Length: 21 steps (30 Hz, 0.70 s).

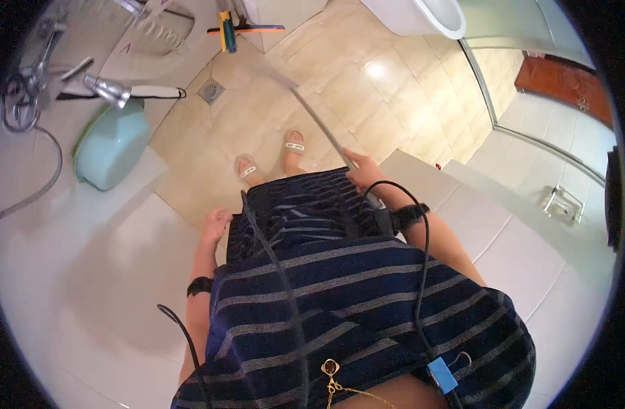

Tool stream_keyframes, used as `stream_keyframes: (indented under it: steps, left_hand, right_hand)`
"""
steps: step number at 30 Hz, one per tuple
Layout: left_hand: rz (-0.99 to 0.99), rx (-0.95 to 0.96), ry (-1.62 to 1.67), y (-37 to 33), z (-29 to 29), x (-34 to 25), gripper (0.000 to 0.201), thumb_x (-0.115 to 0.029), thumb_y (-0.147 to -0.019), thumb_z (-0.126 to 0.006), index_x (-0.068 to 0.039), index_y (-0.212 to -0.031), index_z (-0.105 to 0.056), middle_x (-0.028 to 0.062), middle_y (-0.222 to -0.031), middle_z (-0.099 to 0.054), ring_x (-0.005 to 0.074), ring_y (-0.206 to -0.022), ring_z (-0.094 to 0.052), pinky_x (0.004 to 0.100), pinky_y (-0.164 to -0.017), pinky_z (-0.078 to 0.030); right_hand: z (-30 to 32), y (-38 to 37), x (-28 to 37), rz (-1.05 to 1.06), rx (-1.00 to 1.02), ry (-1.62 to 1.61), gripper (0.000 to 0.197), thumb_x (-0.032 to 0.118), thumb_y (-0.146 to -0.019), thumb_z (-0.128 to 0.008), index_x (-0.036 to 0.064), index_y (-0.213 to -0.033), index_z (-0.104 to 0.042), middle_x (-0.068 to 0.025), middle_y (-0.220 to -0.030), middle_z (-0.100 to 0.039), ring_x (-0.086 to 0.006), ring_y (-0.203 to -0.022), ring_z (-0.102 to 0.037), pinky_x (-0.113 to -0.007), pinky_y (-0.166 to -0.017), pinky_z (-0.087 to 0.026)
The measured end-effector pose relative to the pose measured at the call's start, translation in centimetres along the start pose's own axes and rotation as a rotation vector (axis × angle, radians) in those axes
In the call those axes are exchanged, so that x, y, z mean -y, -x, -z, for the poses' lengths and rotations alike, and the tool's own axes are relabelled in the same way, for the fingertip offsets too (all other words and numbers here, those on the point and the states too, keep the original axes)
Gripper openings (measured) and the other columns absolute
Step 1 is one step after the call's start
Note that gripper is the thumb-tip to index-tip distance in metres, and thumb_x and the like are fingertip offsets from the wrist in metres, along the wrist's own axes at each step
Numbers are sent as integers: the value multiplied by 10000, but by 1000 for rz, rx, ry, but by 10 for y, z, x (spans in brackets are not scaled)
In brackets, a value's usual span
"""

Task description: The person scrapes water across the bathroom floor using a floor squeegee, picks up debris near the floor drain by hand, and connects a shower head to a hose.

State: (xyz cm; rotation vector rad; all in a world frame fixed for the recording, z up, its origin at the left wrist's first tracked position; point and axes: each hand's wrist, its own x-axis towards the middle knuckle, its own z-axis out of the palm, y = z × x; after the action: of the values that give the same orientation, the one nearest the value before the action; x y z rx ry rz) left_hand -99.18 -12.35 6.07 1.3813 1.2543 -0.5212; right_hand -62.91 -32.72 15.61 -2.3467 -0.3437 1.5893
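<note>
While your right hand (362, 172) is closed round the near end of the long thin pole (317, 120) slanting out over the floor tiles (367, 102), it looks light and stiff, and your left hand (216, 225) hangs loosely open, empty.

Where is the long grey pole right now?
In the head view the grey pole is gripped by the right hand, right of centre, and slants up-left over the tan floor tiles towards the floor drain, past the sandalled feet.
</note>
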Motion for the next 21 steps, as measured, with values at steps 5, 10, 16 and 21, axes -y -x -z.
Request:
stream_keyframes:
  steps: [5,10,16,21]
  left_hand:
    - [-57,-86,153,2,26,11,274,-84,-767,-545,3,-1026,-544,111,-826,-635,175,-820,-594,284,-699,-453]
    - [-40,-53,141,5,60,41,287,-53,-762,-525,11,-1042,-533,128,-848,-623,198,-827,-597,295,-749,-448]
    - [68,-78,174,3,91,120,352,-63,-717,-555,11,-1060,-530,162,-907,-606,219,-844,-588,322,-748,-451]
    - [141,-100,179,5,99,151,377,-115,-710,-576,-1,-1067,-540,151,-879,-618,212,-818,-590,315,-703,-460]
  right_hand:
    - [-8,-1,-37,-174,-116,-161,669,19,-755,-497,220,-1346,-256,-62,-591,-495,-145,-411,-466,-299,-381,-410]
    - [-42,-41,8,-298,-39,-651,558,46,-777,-490,114,-1283,-266,-39,-548,-427,-164,-436,-447,-334,-395,-411]
    - [-162,-21,144,-57,96,-363,609,-4,-720,-441,91,-1299,-278,-62,-538,-459,-157,-429,-458,-293,-359,-369]
    - [-202,-51,174,-33,283,-525,727,-12,-711,-468,118,-1359,-166,-32,-528,-426,-131,-422,-433,-267,-352,-339]
